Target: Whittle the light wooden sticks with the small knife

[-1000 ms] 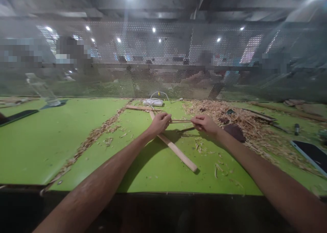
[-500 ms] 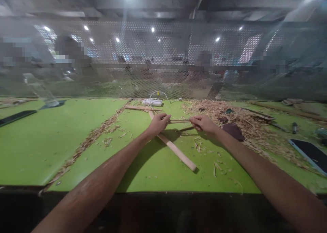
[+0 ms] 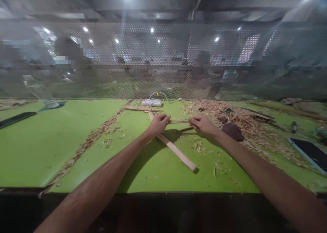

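Observation:
Thin wooden sticks (image 3: 179, 121) stretch level between my two hands, just above the green tabletop. My left hand (image 3: 158, 123) pinches their left end, its fingers closed. At the other end my right hand (image 3: 201, 124) grips them between thumb and fingertips. Below, a long pale wooden bar (image 3: 177, 152) lies slantwise on the table, its upper part passing behind my left hand. A thin dark tool (image 3: 184, 129) rests on the table just under the sticks, its right end close to my right hand. How many sticks I hold is hard to make out.
Wood shavings (image 3: 214, 107) heap at the back right around a dark brown piece (image 3: 232, 131). A phone (image 3: 310, 154) lies at the right. Behind are a flat wooden strip (image 3: 139, 108) and a white power strip (image 3: 152, 103); a mesh screen (image 3: 158, 80) stands beyond. A clear bottle (image 3: 42, 92) is left.
Almost nothing differs. Both hands keep the sticks in nearly the same place, with a very slight shift of the right hand and the camera view.

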The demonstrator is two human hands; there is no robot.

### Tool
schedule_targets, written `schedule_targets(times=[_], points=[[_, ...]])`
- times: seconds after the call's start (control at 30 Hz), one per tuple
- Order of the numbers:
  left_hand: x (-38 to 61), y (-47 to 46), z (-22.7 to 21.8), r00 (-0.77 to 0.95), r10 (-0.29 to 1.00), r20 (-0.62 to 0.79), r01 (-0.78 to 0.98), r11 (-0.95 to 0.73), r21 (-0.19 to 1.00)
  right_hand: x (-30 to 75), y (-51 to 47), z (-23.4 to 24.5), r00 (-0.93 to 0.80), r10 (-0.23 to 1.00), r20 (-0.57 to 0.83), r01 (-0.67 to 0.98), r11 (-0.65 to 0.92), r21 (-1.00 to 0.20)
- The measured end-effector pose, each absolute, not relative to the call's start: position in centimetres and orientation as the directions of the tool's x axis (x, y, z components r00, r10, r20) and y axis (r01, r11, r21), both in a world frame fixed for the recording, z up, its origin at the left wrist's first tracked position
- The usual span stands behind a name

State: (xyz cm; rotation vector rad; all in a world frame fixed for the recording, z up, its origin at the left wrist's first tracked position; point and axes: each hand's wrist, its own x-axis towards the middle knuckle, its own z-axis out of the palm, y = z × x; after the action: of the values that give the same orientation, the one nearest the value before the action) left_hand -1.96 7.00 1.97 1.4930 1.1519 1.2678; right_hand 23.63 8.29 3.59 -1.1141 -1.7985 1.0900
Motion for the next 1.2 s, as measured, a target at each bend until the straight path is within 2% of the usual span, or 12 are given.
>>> schedule_targets(times=[0.27, 0.67, 1.03, 1.2], points=[[-1.9, 7.0, 2.0, 0.064, 0.972, 0.227, 0.151, -0.234, 0.960, 23.9, 9.6, 3.3, -0.345, 0.913, 0.218, 0.305, 0.329, -0.894], [-2.2, 7.1, 1.9, 0.009, 0.979, 0.202, 0.134, -0.201, 0.970, 23.9, 9.4, 3.5, -0.348, 0.922, 0.170, 0.259, 0.269, -0.928], [-2.1, 7.3, 1.7, 0.011, 0.992, 0.122, 0.031, -0.122, 0.992, 23.8, 9.4, 3.3, -0.353, 0.931, 0.089, 0.306, 0.205, -0.930], [-1.8, 7.2, 1.9, 0.032, 0.990, 0.140, 0.021, -0.141, 0.990, 23.9, 9.4, 3.3, -0.341, 0.934, 0.108, 0.266, 0.206, -0.942]])
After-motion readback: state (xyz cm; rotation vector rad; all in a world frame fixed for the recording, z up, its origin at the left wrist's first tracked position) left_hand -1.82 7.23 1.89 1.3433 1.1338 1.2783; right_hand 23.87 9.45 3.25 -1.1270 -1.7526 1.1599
